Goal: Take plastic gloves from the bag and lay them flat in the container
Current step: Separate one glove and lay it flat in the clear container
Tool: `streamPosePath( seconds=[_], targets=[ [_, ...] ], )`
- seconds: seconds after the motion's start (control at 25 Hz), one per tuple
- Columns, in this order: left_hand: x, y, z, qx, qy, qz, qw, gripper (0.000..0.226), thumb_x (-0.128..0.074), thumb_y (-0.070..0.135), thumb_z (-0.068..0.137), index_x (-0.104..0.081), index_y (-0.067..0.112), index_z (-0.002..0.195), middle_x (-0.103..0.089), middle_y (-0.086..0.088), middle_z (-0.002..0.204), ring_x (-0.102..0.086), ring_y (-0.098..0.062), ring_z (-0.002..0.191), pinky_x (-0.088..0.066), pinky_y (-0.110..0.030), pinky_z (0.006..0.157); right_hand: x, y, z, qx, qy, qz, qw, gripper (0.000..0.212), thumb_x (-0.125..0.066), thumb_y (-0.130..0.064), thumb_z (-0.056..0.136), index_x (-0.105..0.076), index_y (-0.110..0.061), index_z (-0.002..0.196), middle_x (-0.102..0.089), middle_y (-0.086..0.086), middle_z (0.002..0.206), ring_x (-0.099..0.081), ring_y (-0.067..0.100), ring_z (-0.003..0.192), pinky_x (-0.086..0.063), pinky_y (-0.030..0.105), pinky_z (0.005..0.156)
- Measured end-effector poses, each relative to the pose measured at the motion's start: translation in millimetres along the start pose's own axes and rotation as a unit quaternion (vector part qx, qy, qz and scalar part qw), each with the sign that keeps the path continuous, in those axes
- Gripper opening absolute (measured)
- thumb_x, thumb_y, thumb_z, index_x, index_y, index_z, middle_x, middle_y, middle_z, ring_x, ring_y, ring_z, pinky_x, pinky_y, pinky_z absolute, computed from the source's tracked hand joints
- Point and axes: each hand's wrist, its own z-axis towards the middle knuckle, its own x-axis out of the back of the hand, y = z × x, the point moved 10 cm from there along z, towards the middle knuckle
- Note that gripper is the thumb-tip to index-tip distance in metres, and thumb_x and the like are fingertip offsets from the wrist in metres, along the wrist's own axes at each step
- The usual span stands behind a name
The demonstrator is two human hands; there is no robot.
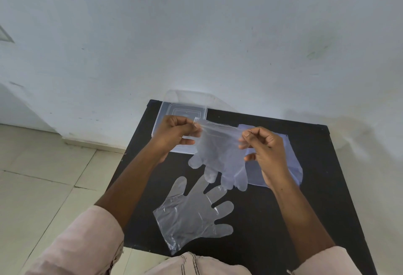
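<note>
Film this thin, we are judging, drapes limp: left hand (174, 131) and right hand (265, 148) are pinching the glove (220, 154) cuff's corners, just beside the container (160, 117).

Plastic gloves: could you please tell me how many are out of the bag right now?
2. One glove hangs stretched between the left hand and right hand; the other glove lies flat on the table. The bag may hide more.

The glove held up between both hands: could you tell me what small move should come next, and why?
Probably carry the glove left and away to the container and lower it in flat. The left hand and right hand already pinch its cuff stretched open, fingers hanging free, and the container sits just behind the left hand.
</note>
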Motion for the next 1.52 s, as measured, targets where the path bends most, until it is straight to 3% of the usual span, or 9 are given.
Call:
streamPosePath(
  seconds=[0.12, 0.24, 0.4, 0.64, 0.88, 1.04, 1.24, 1.52],
  targets=[
    [-4.2, -0.4, -1.4, -0.002, -0.007, -0.019, 1.0, 0.009, -0.067, 0.018, 0.087, -0.072, 0.01, 0.085, -0.077, -0.012, 0.092, -0.075, -0.023, 0.085, -0.06, -0.033, 0.077, -1.8, -0.8, -0.2, -0.01, -0.012, 0.009, 1.0, 0.015, -0.06, -0.019, 0.09, -0.065, -0.005, 0.093, -0.072, 0.007, 0.083, -0.071, 0.014, 0.072, -0.055, 0.024, 0.051],
    [-12.4, 1.7, -3.0, -0.008, -0.01, -0.015, 1.0, 0.023, -0.075, 0.022, 0.08, -0.073, 0.006, 0.097, -0.077, -0.012, 0.09, -0.075, -0.022, 0.078, -0.06, -0.029, 0.07, -3.1, -2.1, 0.2, -0.013, -0.024, 0.011, 1.0, 0.015, -0.058, -0.02, 0.092, -0.063, -0.006, 0.093, -0.073, 0.007, 0.084, -0.071, 0.016, 0.073, -0.056, 0.025, 0.052],
    [-15.4, 2.9, -1.9, -0.009, 0.01, -0.01, 1.0, 0.026, -0.074, 0.022, 0.08, -0.074, 0.001, 0.096, -0.078, -0.01, 0.082, -0.076, -0.019, 0.074, -0.06, -0.026, 0.066, 1.4, -1.6, 2.2, -0.024, -0.03, 0.024, 0.999, 0.01, -0.057, -0.018, 0.092, -0.062, -0.009, 0.091, -0.072, 0.007, 0.081, -0.07, 0.017, 0.07, -0.058, 0.025, 0.056],
    [-17.4, -2.3, -2.5, -0.001, 0.022, -0.012, 1.0, 0.028, -0.071, 0.029, 0.083, -0.075, 0.003, 0.093, -0.078, -0.007, 0.079, -0.075, -0.02, 0.075, -0.06, -0.026, 0.067, 4.8, 8.3, 6.0, -0.027, -0.049, -0.009, 0.998, 0.015, -0.064, -0.017, 0.088, -0.07, -0.004, 0.091, -0.075, 0.007, 0.077, -0.072, 0.021, 0.071, -0.06, 0.026, 0.066],
    [-11.3, -7.9, 4.6, 0.009, 0.031, -0.014, 0.999, 0.029, -0.064, 0.036, 0.086, -0.075, 0.009, 0.092, -0.077, -0.011, 0.083, -0.076, -0.024, 0.079, -0.06, -0.029, 0.07, -4.2, 12.6, 16.9, -0.045, -0.046, 0.018, 0.998, 0.012, -0.059, -0.012, 0.091, -0.069, -0.008, 0.087, -0.072, 0.007, 0.076, -0.07, 0.018, 0.071, -0.059, 0.026, 0.068],
    [11.7, -15.8, 32.1, 0.038, 0.021, -0.029, 0.999, 0.032, -0.063, 0.034, 0.089, -0.074, 0.004, 0.093, -0.076, -0.01, 0.081, -0.075, -0.025, 0.078, -0.06, -0.031, 0.071, -36.2, 15.9, 44.5, -0.083, -0.053, 0.026, 0.995, 0.017, -0.054, -0.014, 0.094, -0.065, -0.01, 0.083, -0.072, 0.012, 0.082, -0.07, 0.015, 0.071, -0.057, 0.022, 0.064],
    [53.2, -20.5, 82.4, 0.069, 0.011, -0.046, 0.997, 0.033, -0.061, 0.033, 0.091, -0.073, 0.003, 0.09, -0.075, -0.012, 0.078, -0.074, -0.026, 0.076, -0.061, -0.032, 0.07, -80.8, 23.3, 96.7, -0.139, -0.045, 0.025, 0.989, 0.017, -0.05, -0.012, 0.096, -0.06, -0.008, 0.083, -0.07, 0.024, 0.095, -0.067, 0.026, 0.079, -0.059, 0.03, 0.064],
    [108.7, -20.2, 172.0, 0.069, 0.024, -0.05, 0.996, 0.032, -0.059, 0.027, 0.094, -0.07, -0.003, 0.096, -0.072, -0.015, 0.079, -0.072, -0.021, 0.069, -0.059, -0.031, 0.071, -138.4, 29.1, 182.4, -0.166, 0.004, 0.034, 0.986, 0.02, -0.051, -0.007, 0.092, -0.057, -0.01, 0.073, -0.071, 0.02, 0.081, -0.07, 0.026, 0.069, -0.056, 0.029, 0.058]
  ],
)
